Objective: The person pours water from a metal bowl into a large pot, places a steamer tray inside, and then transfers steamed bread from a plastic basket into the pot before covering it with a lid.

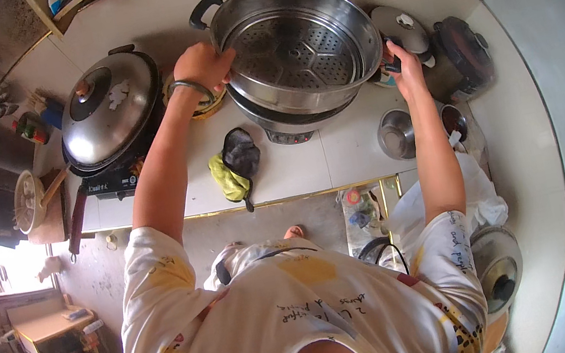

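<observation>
My left hand (205, 70) grips the near-left rim of a stainless steel steamer pot tier (308, 95), beside its black side handle (204, 11). With my right hand (402, 64) I hold the black handle on its right side. The tier has a perforated bottom and sits tilted over a dark pan (278, 114) on an electric cooker base with red lights (292, 138); whether tier and pan touch, I cannot tell. A black and yellow-green cloth (236, 164) lies on the white tiled counter (293, 174) in front.
On the left, a wok with a domed metal lid (105, 119) stands on an induction cooker (113, 183), its long handle past the counter edge. A strainer (30, 201) is farther left. At right are a lidded pot (399, 28), a dark electric cooker (459, 57) and metal bowls (396, 134).
</observation>
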The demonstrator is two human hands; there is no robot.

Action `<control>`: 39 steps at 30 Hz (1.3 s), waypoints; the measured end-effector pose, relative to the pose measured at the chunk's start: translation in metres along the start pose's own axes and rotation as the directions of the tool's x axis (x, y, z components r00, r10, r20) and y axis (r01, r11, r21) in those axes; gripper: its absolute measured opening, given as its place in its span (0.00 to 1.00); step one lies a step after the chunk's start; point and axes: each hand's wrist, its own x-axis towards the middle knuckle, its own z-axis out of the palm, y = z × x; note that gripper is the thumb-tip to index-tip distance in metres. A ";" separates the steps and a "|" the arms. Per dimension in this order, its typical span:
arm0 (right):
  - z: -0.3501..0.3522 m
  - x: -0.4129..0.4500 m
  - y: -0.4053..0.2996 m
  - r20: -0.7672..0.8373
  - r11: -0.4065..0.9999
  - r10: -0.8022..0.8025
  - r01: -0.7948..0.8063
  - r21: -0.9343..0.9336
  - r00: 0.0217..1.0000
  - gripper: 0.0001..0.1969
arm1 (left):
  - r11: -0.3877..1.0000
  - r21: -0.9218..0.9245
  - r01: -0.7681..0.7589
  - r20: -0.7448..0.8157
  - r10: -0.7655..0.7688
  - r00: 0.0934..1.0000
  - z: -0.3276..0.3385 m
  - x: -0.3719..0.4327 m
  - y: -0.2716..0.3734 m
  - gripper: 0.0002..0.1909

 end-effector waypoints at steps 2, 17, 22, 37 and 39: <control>0.002 0.000 0.003 0.037 1.000 0.001 0.000 -0.002 0.999 0.11 | 0.999 0.011 0.036 -0.004 -0.036 0.999 0.007 -0.004 -0.003 0.24; 0.011 -0.007 0.008 -0.060 0.993 0.082 -0.086 -0.079 0.995 0.11 | 0.999 -0.010 0.042 -0.144 -0.043 0.989 0.050 -0.014 -0.029 0.24; -0.003 0.001 0.001 0.016 0.982 0.163 -0.161 -0.103 0.986 0.14 | 0.998 0.043 0.041 -0.119 -0.035 0.992 0.043 -0.010 -0.024 0.25; 0.198 -0.219 -0.078 0.818 0.572 -0.562 0.772 0.277 0.122 0.41 | 0.884 -0.148 -0.444 0.104 0.460 0.882 0.124 -0.188 -0.086 0.12; 0.225 -0.236 -0.062 0.858 0.655 -0.512 0.668 0.353 0.049 0.42 | 0.913 -0.178 -0.368 0.158 0.396 0.905 0.123 -0.221 -0.096 0.11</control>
